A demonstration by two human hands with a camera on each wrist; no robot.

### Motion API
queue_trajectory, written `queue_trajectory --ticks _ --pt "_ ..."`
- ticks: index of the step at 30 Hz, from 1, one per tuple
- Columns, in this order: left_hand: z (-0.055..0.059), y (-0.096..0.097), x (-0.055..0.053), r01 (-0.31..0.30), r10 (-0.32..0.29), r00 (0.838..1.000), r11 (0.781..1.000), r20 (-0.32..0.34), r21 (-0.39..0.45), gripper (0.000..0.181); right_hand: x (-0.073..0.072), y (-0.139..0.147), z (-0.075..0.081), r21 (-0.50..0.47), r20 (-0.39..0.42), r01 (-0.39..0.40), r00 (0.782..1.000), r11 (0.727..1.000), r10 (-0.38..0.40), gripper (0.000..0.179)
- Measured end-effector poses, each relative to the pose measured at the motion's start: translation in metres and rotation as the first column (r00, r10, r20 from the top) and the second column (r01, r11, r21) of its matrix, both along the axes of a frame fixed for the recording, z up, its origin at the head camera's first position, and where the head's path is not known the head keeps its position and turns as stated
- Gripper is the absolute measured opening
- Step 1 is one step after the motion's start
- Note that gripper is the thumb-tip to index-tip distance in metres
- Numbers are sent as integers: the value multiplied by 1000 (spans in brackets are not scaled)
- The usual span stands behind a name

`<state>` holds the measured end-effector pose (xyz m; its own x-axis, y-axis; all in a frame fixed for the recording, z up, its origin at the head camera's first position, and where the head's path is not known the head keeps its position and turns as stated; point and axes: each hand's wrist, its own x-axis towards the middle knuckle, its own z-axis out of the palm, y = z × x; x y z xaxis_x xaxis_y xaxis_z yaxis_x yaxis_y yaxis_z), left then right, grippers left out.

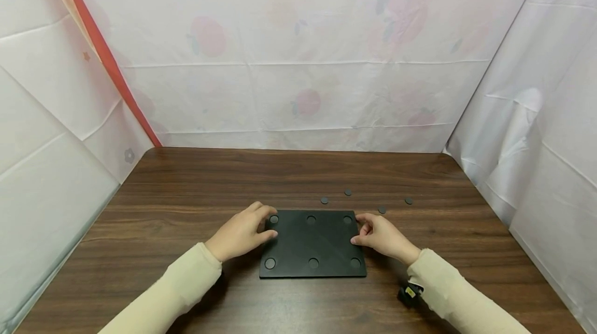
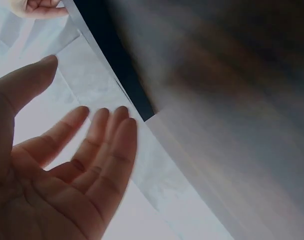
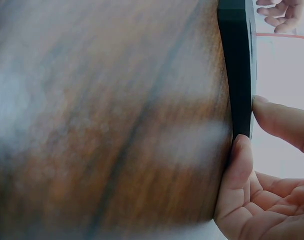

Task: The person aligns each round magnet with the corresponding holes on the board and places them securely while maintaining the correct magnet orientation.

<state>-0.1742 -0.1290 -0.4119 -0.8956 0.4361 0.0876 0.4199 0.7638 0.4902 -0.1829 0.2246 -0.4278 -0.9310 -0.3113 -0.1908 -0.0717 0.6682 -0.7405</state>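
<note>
Flat on the tabletop (image 1: pixel 186 183), the board (image 1: pixel 312 240) runs its long axis left to right between the left hand (image 1: pixel 244 233), fingers loosely parted at one end, and the nearer right hand (image 1: pixel 384 236), pinching the other.

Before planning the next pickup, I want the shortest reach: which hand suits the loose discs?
Probably the right hand: it touches the black board on the right, with a loose disc just beyond. The left hand is on the opposite side, farther away.
</note>
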Motion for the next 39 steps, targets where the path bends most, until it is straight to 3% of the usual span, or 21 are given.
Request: queue_trajectory --ticks 9,15,25,31,39 --pt "-1 5 -9 -100 105 988 994 116 -50 58 1 0 0 -7 6 -2 1000 1000 2 65" --pt "-3 5 -19 -103 114 975 993 193 -65 69 1 0 0 -4 5 -2 1000 1000 2 65" --pt "-4 3 -26 -121 123 951 992 284 -26 71 1 0 0 1 1 -3 1000 1000 3 65" --pt "-6 1 -25 -144 135 937 990 321 5 77 0 0 0 1 1 -5 1000 1000 5 65" --pt "-5 0 -16 -152 133 934 988 332 32 73 0 1 -1 4 0 -8 1000 1000 8 65"
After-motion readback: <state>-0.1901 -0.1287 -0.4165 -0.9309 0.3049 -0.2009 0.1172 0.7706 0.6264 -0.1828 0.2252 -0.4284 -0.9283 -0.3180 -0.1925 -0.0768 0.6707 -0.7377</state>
